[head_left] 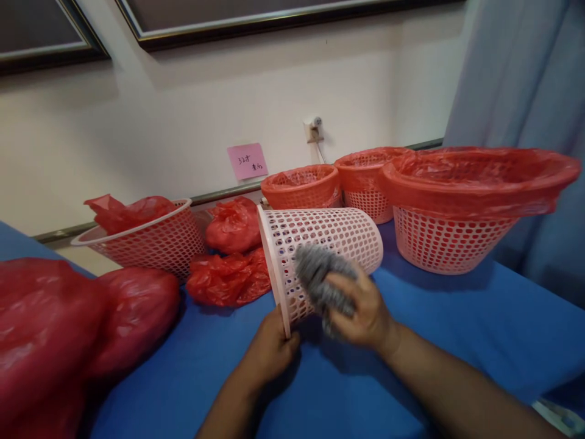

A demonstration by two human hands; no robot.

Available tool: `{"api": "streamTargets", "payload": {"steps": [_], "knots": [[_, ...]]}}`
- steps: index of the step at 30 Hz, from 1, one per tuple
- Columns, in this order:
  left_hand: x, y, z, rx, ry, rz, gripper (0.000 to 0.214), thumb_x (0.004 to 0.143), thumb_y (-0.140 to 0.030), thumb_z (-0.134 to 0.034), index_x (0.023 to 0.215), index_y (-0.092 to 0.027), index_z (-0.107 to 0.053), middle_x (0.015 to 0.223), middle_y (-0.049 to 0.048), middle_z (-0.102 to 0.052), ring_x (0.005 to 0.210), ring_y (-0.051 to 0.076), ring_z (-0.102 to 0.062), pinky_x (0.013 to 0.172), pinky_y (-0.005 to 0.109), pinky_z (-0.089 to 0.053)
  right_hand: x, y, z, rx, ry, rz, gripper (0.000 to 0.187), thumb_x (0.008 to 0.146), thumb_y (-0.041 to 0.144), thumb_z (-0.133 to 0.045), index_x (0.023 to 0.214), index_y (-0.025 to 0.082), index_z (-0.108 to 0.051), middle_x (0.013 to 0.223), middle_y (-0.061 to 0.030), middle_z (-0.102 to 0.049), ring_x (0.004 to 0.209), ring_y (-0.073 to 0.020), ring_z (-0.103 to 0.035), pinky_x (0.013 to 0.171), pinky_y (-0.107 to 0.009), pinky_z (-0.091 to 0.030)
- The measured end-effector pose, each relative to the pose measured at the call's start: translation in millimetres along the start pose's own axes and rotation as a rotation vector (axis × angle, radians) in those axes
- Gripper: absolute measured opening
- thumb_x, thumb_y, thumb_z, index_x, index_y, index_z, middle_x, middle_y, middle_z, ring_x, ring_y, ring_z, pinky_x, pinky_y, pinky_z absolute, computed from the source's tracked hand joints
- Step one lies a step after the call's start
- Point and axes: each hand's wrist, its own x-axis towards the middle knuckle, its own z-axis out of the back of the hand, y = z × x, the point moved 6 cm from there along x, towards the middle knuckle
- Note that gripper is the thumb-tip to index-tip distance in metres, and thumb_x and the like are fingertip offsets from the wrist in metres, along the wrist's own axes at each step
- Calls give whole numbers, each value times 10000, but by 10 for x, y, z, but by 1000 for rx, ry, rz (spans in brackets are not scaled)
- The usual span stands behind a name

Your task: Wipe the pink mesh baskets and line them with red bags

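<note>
A pink perforated basket [338, 235] lies on its side on the blue table [457, 329], its open rim facing left. My left hand [269, 350] is closed on the lower rim of this basket. My right hand [361, 308] grips a grey cloth [315, 271] and presses it against the basket's side wall. The cloth looks blurred by motion.
Three baskets lined with red bags stand behind: one large at the right [475, 201], two smaller [365, 177] [304, 186]. A tilted basket [150, 238] with a red bag sits at the left. Loose red bags [228, 277] and a big red heap [68, 329] lie nearby.
</note>
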Motion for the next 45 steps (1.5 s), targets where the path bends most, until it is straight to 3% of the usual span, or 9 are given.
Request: {"api": "streamTargets", "payload": {"steps": [6, 9, 14, 19, 22, 29, 32, 39, 45], "knots": [[50, 54, -36, 170, 74, -15, 737, 683, 15, -493, 1342, -234, -709, 1406, 63, -699, 1368, 276, -598, 1232, 490, -424, 96, -1045, 466, 133, -453, -730, 479, 819, 379, -644, 1250, 178, -704, 1139, -108, -748, 1053, -311, -704, 1033, -583, -543], [60, 64, -65, 181, 72, -2, 696, 704, 19, -509, 1314, -238, -724, 1397, 70, -704, 1358, 274, -609, 1229, 492, -429, 99, -745, 360, 82, -352, -530, 497, 811, 311, -672, 1297, 207, -683, 1238, -114, -711, 1134, -309, -688, 1078, -564, -523], [54, 58, -20, 36, 40, 61, 363, 854, -127, -623, 1177, -201, -773, 1264, 101, -764, 1203, 276, -690, 1085, 439, -557, -53, 226, -176, 180, 217, 107, 671, 732, 182, -695, 1391, 284, -619, 1448, -128, -544, 1199, -300, -667, 973, -460, -606], [-33, 131, 320, -251, -293, 175, 300, 762, -353, -823, 979, -151, -777, 970, 87, -815, 904, 266, -753, 835, 366, -636, -112, 292, -329, 233, 429, 148, 677, 695, 177, -665, 1363, 277, -625, 1396, -123, -579, 1179, -291, -672, 908, -439, -629], [-69, 144, 407, -288, -370, 182, 297, 781, -365, -799, 1003, -168, -787, 957, 80, -822, 943, 285, -763, 890, 404, -631, -52, 122, -255, 186, 323, 76, 607, 704, 166, -662, 1300, 275, -672, 1360, -109, -611, 1145, -280, -687, 928, -441, -624], [-8, -45, 213, -120, -138, 49, 442, 717, -131, -609, 1108, -199, -803, 1140, 71, -813, 1062, 293, -741, 985, 434, -607, 119, -844, 439, -77, -447, -529, 477, 836, 353, -654, 1280, 186, -694, 1247, -142, -706, 1168, -323, -674, 1113, -593, -498], [24, -143, 50, -24, 6, -20, 645, 650, -51, -535, 1230, -210, -768, 1287, 66, -767, 1269, 314, -651, 1150, 495, -505, 145, -808, 443, -120, -404, -475, 506, 833, 346, -659, 1311, 178, -677, 1266, -161, -688, 1188, -340, -670, 1109, -606, -500], [50, -117, -86, 44, 35, -1, 478, 809, -71, -544, 1218, -203, -754, 1253, 87, -771, 1158, 290, -708, 1052, 433, -580, -157, 369, -196, 99, 217, 251, 687, 761, 257, -713, 1437, 294, -595, 1503, -131, -503, 1213, -309, -673, 921, -440, -639], [59, 6, -36, 127, 52, 25, 834, 596, 27, -479, 1362, -229, -687, 1406, 74, -700, 1377, 301, -591, 1248, 534, -392, 43, -677, 213, -85, -246, -398, 483, 800, 296, -678, 1273, 206, -719, 1293, -154, -681, 1172, -332, -681, 1069, -563, -541]]}}
